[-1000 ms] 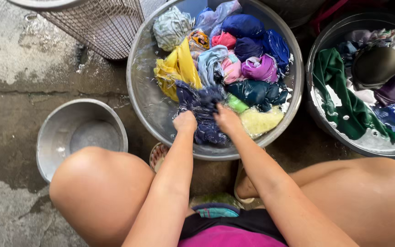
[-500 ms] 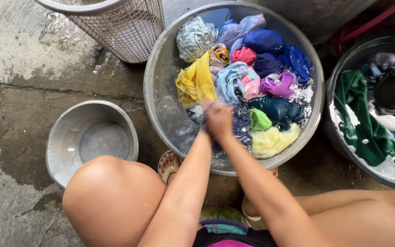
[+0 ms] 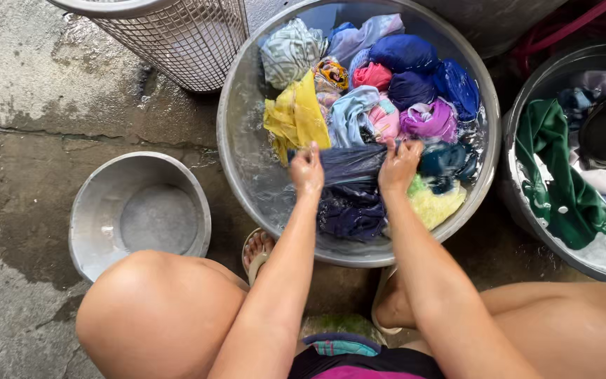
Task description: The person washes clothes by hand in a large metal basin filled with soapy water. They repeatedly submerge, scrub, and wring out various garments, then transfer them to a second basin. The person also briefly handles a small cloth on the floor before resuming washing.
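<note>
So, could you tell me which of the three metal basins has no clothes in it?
The small basin on the left, beside the knee, holds no clothes; the large middle basin and the right basin are full of laundry.

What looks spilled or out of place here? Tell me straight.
Only water stands out: dark wet patches spread over the concrete floor around the small empty basin. Both hands, left and right, grip a dark garment inside the large basin.

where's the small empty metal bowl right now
In the head view the small metal bowl sits on the wet concrete at lower left, left of the big wash basin and below the mesh basket.
</note>
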